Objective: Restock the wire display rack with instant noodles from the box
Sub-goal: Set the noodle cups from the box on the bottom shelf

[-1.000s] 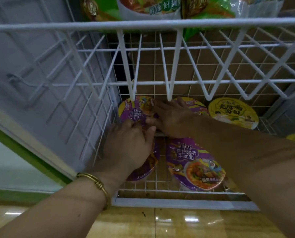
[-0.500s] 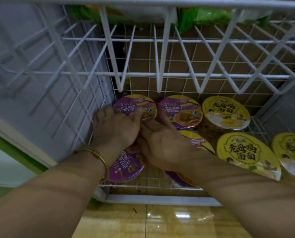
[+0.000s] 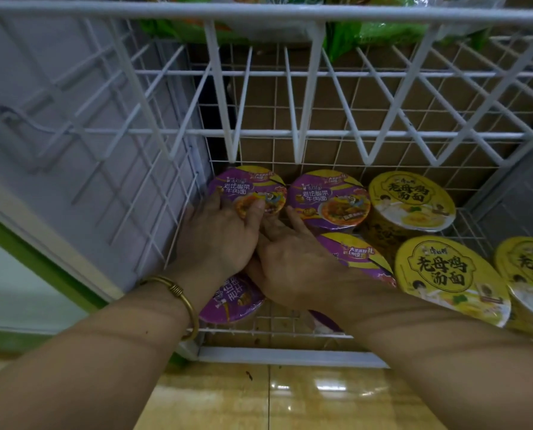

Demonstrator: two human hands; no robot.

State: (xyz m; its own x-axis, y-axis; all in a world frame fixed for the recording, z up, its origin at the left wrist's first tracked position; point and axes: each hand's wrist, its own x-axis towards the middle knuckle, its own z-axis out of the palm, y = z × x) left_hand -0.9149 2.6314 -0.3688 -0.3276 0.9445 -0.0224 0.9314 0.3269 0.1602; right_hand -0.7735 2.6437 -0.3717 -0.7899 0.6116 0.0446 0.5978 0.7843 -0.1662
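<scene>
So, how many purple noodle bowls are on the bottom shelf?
4. Back-left bowl, gripped by the left hand; back-middle bowl beside it; front-left bowl partly under that wrist; front-right bowl partly under the right hand. More may be hidden beneath the hands.

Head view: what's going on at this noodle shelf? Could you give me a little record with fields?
Place: bottom shelf of a white wire rack
Purple bowls: four, on the left
Yellow bowls: three, on the right
Left hand: grips the back-left purple bowl, thumb on its lid
Right hand: fingers straight, reaching between the purple bowls
Left wrist: bracelet
Shelf above: green packets
</scene>
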